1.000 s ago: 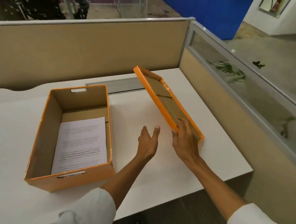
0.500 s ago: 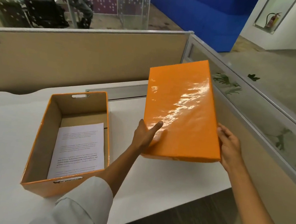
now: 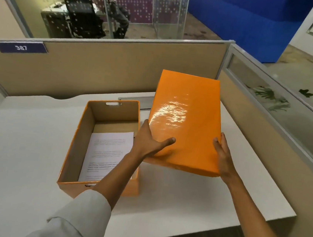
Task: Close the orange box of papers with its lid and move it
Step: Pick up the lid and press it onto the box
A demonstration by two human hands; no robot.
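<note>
The orange box stands open on the white desk, left of centre, with printed papers lying flat on its bottom. The glossy orange lid is held in the air to the right of the box, top side up and tilted toward me. My left hand grips the lid's near left edge, thumb on top. My right hand holds its near right corner. My left forearm crosses over the box's near right corner.
Beige partition walls close the desk at the back and on the right. A grey cable slot lies behind the box. The desk's front edge runs near my arms. A label reading 387 hangs on the back partition.
The lid was tilted up off the desk by my right hand, then turned top side up and taken in both hands. It has now moved slightly left, closer to the box.
</note>
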